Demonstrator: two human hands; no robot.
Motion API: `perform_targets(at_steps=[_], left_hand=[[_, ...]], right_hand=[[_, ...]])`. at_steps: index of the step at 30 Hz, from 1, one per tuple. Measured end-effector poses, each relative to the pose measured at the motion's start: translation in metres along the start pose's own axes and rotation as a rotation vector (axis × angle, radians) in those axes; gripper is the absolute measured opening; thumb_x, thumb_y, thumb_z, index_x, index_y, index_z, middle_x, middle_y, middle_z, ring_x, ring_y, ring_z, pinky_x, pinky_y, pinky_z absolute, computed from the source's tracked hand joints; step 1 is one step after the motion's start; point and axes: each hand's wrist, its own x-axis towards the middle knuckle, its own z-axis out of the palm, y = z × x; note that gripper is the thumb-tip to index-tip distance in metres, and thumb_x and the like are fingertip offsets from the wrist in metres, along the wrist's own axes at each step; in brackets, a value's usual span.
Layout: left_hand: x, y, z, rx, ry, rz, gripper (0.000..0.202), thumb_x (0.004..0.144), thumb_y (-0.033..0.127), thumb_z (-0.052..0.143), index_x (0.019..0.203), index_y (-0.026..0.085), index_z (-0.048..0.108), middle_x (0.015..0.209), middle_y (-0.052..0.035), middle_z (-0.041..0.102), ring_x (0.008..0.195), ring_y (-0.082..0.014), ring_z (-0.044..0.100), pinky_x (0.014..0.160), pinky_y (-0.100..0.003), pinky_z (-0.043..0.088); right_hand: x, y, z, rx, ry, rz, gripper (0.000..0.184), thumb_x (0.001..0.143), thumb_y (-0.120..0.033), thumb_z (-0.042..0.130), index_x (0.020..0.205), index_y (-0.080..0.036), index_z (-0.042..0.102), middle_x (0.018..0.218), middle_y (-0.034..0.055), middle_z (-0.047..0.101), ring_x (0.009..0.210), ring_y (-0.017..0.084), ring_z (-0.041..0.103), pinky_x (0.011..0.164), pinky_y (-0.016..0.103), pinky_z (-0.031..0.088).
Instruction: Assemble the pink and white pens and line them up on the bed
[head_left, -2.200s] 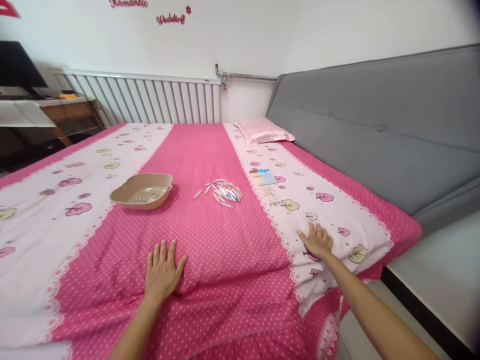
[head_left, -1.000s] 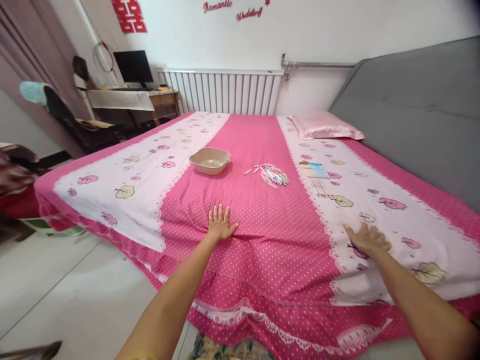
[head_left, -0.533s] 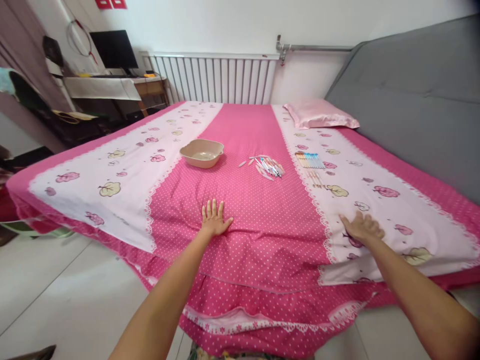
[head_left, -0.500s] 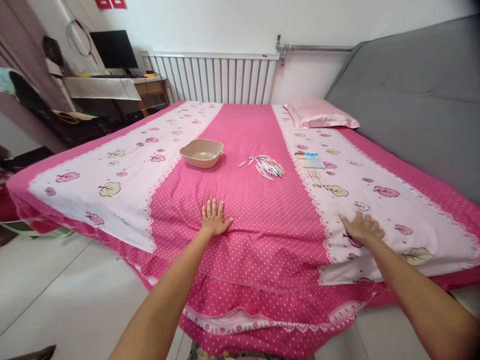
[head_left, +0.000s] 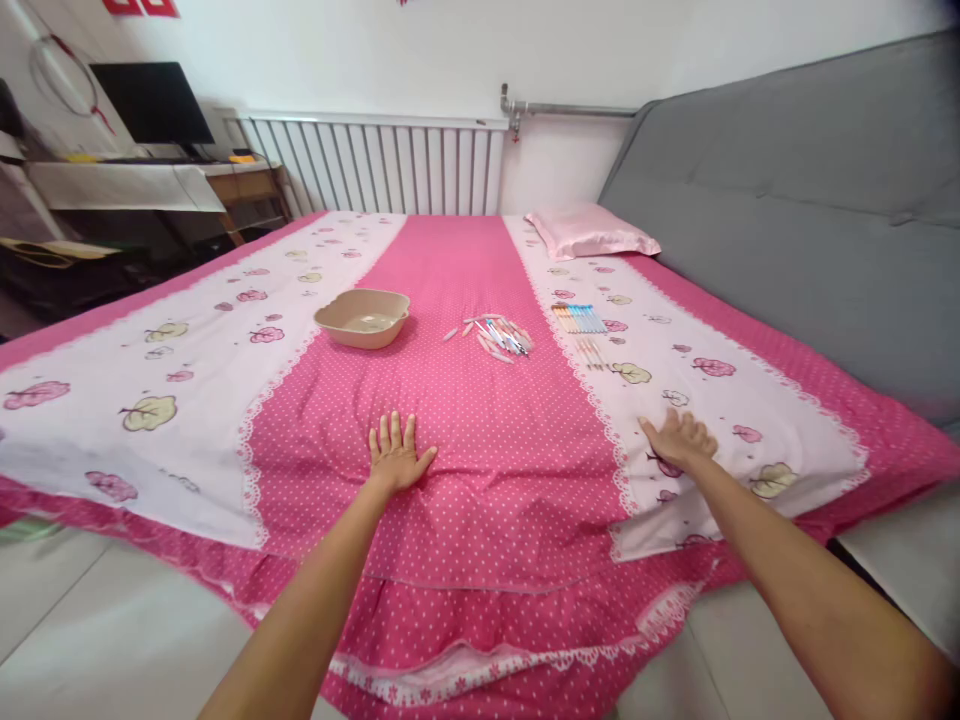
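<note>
My left hand (head_left: 395, 455) lies flat with fingers spread on the pink dotted part of the bedsheet (head_left: 480, 520), holding nothing. On the white printed stripe to the right rests my right hand (head_left: 681, 440), its fingers apart and slightly bent, also holding nothing. Beyond my left hand stands a beige plastic basin (head_left: 364, 320). A loose pile of pens (head_left: 504, 337), pink, white and dark, lies on the pink middle. Right of the pile, a neat row of blue and orange pens (head_left: 580, 319) sits on the white stripe, with several pale pens (head_left: 592, 353) just nearer to me.
A pink pillow (head_left: 592, 232) lies at the far right by the grey headboard (head_left: 780, 200). A white radiator (head_left: 375, 165) runs along the wall. At the far left, a desk (head_left: 247, 190) carries a monitor (head_left: 154, 103). Pale floor tiles (head_left: 135, 610) show below the bed's edge.
The view has turned to the right, so everything appears further left. Both hands stay in place on the sheet; the basin and pens have not moved.
</note>
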Motion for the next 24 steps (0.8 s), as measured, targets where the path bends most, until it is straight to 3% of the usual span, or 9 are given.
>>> perform_targets(at_steps=[15, 20, 24], left_hand=[[0.006, 0.001, 0.0, 0.018, 0.02, -0.005, 0.087, 0.081, 0.068, 0.022, 0.148, 0.016, 0.005, 0.155, -0.0149, -0.005, 0.14, -0.033, -0.012, 0.11, -0.052, -0.006], [0.004, 0.002, -0.004, 0.029, 0.025, 0.0, 0.085, 0.082, 0.066, 0.023, 0.148, 0.014, 0.007, 0.155, -0.0152, -0.004, 0.141, -0.0334, -0.01, 0.111, -0.052, -0.005], [0.003, 0.001, -0.016, 0.06, -0.037, 0.006, 0.086, 0.081, 0.066, 0.024, 0.148, 0.014, 0.006, 0.155, -0.0152, -0.004, 0.141, -0.0338, -0.009, 0.111, -0.053, -0.002]], right_hand=[[-0.001, -0.008, -0.009, -0.021, -0.031, 0.021, 0.084, 0.083, -0.067, 0.015, 0.148, -0.014, 0.015, 0.156, 0.015, 0.007, 0.141, 0.035, 0.006, 0.11, 0.051, 0.005], [-0.009, -0.012, -0.015, -0.029, -0.034, 0.02, 0.083, 0.084, -0.066, 0.015, 0.148, -0.014, 0.015, 0.156, 0.0151, 0.008, 0.141, 0.034, 0.007, 0.11, 0.051, 0.005], [-0.011, -0.018, -0.028, -0.039, -0.068, 0.028, 0.079, 0.085, -0.064, 0.023, 0.147, -0.014, 0.019, 0.155, 0.0158, 0.012, 0.14, 0.035, 0.012, 0.11, 0.053, 0.01]])
